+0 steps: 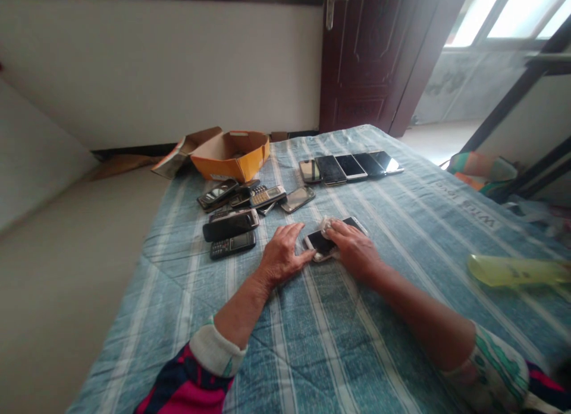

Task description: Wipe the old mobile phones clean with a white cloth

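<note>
L hand (281, 254) palm-down, thumb spread from fingers (289, 231); R hand (357, 251) palm-down, fingers bunched; forearms (243, 307) angled inwd.

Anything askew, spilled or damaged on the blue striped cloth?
Askew: the jumbled heap of mostly black phones by the open orange cardboard box, overlapping at odd angles, whereas flat rectangular phones lie in a row. No spill shows; fine damage to the white-framed phone under the right hand cannot be judged.

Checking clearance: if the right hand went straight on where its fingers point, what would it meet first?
Past the white-edged phone beneath it, the right hand would probably meet the grey-rimmed phone first, though depth is unclear and the left hand lies close to that line.
</note>
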Motion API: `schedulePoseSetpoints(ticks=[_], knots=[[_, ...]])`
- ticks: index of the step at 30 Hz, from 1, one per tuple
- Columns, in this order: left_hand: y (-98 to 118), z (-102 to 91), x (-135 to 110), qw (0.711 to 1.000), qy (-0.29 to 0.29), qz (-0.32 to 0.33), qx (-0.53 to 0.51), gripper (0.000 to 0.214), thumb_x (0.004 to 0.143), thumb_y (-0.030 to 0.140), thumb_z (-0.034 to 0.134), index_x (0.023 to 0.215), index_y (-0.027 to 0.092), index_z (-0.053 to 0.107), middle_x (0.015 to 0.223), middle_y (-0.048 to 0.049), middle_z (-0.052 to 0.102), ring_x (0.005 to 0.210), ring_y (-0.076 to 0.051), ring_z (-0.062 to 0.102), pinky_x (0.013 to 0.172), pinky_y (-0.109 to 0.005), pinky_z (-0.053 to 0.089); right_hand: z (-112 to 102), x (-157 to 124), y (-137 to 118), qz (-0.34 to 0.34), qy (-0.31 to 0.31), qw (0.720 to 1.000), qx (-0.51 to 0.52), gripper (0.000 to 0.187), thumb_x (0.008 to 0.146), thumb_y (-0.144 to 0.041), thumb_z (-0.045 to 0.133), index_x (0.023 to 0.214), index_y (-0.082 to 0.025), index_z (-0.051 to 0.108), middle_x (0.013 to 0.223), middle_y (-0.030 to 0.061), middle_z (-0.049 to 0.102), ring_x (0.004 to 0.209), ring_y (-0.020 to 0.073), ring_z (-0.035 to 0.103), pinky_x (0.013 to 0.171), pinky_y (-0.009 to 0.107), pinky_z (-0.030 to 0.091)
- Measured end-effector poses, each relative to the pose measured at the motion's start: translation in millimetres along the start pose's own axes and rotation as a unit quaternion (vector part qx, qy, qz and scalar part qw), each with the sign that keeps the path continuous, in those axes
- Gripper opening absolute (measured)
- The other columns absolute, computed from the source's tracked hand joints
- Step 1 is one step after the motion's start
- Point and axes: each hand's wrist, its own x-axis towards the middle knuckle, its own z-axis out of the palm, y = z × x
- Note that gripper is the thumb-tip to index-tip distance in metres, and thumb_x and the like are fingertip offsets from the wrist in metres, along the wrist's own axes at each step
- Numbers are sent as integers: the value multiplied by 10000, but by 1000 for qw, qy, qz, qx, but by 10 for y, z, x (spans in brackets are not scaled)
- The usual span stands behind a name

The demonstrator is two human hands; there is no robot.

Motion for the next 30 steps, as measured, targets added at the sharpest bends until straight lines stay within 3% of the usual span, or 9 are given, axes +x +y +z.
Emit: schedulePoseSetpoints(ticks=[3, 5, 11, 15, 19, 24, 30], knots=[[1, -6, 2, 1000, -4, 10, 6, 584, 743, 362, 733, 1225, 78, 568, 1210, -189, 632, 1119, -330, 566, 997, -485, 465, -16, -18, 63, 50, 9, 998, -23, 356, 859, -51, 466, 1140, -157, 658, 1292, 135, 595, 1242, 245, 513, 1047, 400, 414], [-3, -9, 0, 1000, -2, 16, 8, 574, 740, 370, 737, 1217, 95, 577, 1198, -179, 640, 1106, -326, 573, 985, -483, 471, -3, -17, 41, 44, 13, 999, -21, 358, 863, -48, 457, 1144, -148, 654, 1288, 142, 595, 1250, 247, 507, 1052, 400, 410], [3, -27, -10, 999, 4, 34, -4, 501, 735, 313, 714, 1191, 145, 593, 1166, -142, 656, 1064, -303, 588, 954, -454, 493, 97, 17, -246, -97, 5, 994, 40, 288, 908, -123, 481, 1130, -181, 657, 1245, 107, 627, 1254, 221, 511, 1085, 376, 399], [21, -53, -15, 999, -3, 34, -1, 481, 735, 265, 691, 1186, 131, 593, 1132, -132, 666, 1020, -290, 590, 929, -429, 506, 119, 21, -310, -127, 5, 990, 59, 310, 902, -115, 486, 1154, -176, 656, 1249, 113, 629, 1250, 215, 518, 1094, 383, 401], [19, -59, -20, 999, -4, 36, -10, 550, 724, 356, 738, 1215, 166, 581, 1158, -118, 658, 1053, -293, 586, 933, -440, 504, 105, -3, -146, -81, 2, 996, 42, 360, 880, -112, 514, 1210, -191, 634, 1305, 119, 598, 1272, 229, 501, 1078, 413, 415], [21, -59, -28, 999, -15, 29, -9, 602, 726, 382, 760, 1226, 102, 577, 1165, -159, 655, 1102, -306, 571, 965, -454, 490, 74, -24, 100, 24, 6, 999, -19, 387, 861, -76, 487, 1215, -145, 629, 1351, 148, 558, 1295, 264, 476, 1082, 426, 394], [16, -53, -34, 999, -11, 32, -11, 591, 717, 374, 772, 1229, 144, 584, 1173, -138, 658, 1105, -303, 572, 962, -464, 494, 54, -48, 158, 97, 18, 994, -50, 436, 844, -28, 437, 1214, -166, 622, 1329, 150, 568, 1285, 270, 481, 1053, 432, 413]])
